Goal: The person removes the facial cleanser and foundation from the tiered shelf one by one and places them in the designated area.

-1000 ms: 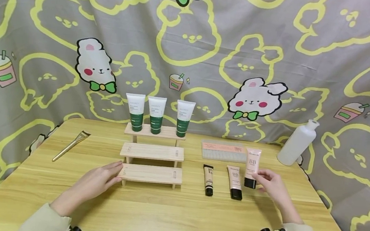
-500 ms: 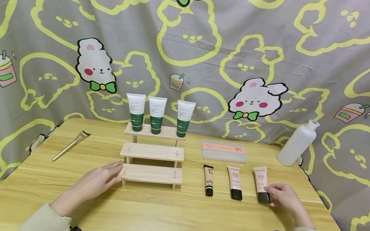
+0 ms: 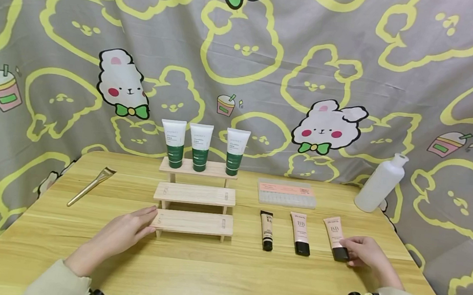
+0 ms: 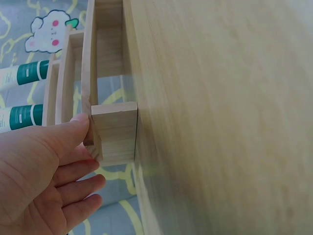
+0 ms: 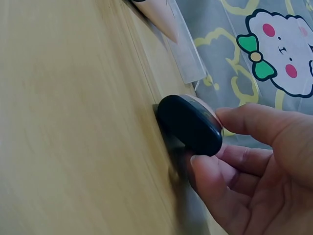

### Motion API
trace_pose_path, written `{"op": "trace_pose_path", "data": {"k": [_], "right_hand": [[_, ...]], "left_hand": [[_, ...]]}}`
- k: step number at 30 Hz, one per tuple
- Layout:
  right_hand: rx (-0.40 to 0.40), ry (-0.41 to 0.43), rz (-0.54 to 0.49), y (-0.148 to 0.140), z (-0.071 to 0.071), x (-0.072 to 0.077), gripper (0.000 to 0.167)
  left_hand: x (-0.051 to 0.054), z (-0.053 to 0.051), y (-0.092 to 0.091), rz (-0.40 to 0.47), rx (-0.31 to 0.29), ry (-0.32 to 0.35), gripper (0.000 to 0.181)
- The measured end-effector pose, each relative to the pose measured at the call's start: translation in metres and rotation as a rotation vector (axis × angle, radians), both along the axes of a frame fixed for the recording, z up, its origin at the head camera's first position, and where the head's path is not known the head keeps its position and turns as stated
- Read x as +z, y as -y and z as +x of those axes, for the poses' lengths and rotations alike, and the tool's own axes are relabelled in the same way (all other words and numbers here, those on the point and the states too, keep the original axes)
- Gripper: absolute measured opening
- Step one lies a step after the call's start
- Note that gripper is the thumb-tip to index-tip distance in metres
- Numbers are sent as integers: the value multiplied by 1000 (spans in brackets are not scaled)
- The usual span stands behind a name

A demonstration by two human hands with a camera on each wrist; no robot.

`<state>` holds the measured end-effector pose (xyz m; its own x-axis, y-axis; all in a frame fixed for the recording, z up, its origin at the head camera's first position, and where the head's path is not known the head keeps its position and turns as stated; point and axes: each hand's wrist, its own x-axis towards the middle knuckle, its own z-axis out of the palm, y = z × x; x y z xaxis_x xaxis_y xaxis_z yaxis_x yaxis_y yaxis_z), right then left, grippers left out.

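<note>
My right hand [image 3: 367,254] pinches a pink BB cream tube [image 3: 334,232] near its black cap, between thumb and fingers. In the right wrist view the black cap [image 5: 190,125] faces the camera, close to the tabletop. A second pink BB cream tube [image 3: 299,230] and a slimmer beige tube with black ends [image 3: 267,229] lie to its left. At the three-tier wooden stand [image 3: 192,222], my left hand [image 3: 124,232] holds the left end of the lowest step. The left wrist view shows its thumb and forefinger at the step's edge [image 4: 88,98], other fingers free.
Three white-and-green tubes [image 3: 199,148] stand on the stand's top step. Behind the pink tubes lies a clear flat box with a pink label [image 3: 286,194]. A white bottle [image 3: 380,182] leans at the back right. A gold-handled brush [image 3: 90,187] lies at left.
My right hand has moved right and toward me with the pink BB cream tube, lowering it to the tabletop beside the other tubes. The left hand has stayed on the stand.
</note>
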<state>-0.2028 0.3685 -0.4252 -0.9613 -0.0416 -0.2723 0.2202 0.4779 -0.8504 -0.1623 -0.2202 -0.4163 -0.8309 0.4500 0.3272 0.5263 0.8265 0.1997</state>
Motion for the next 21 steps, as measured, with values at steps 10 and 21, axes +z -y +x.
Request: {"op": "trace_pose_path", "data": {"k": [10, 21], "right_hand": [[-17, 9, 12, -5, -1, -2, 41], [-1, 13, 4, -9, 2, 6, 42]], "left_hand": [[0, 1, 1, 3, -3, -1, 41], [1, 1, 0, -3, 5, 18, 42]]}}
